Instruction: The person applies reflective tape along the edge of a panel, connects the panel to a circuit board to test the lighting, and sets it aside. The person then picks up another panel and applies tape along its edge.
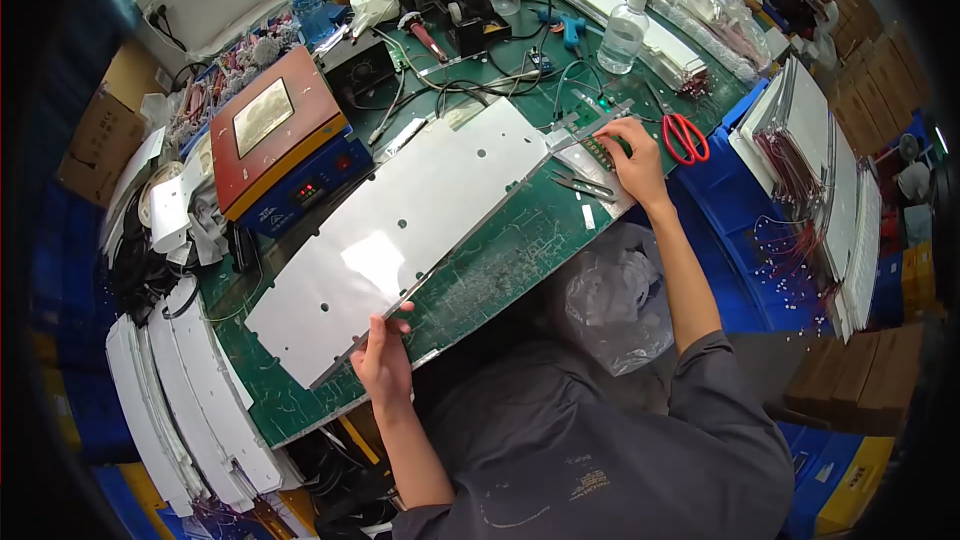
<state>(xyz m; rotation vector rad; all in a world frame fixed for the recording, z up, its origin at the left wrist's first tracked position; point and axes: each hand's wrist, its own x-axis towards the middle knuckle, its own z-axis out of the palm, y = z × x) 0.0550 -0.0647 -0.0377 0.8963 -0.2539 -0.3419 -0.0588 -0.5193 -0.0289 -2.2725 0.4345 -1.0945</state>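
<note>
A long white panel (420, 220) with small dark holes lies slanted over the green table. My left hand (384, 355) is closed on its near lower edge, thumb on top. At the panel's far right end, my right hand (635, 162) has its fingertips pinched together beside a green circuit board (597, 152); what they hold is hidden. A grey metal strip (600, 124) runs from the panel's end past these fingers. Just below the right hand lie small tweezers or snips (583, 186). Red-handled scissors (686, 139) rest to its right.
A heating box (290, 140) with a red display stands left of the panel. Behind are a clear bottle (624, 33), a blue glue gun (571, 30) and cables. Stacked white panels (800, 140) stand at right, more (185, 390) at left. A plastic bag (615, 300) hangs below the table edge.
</note>
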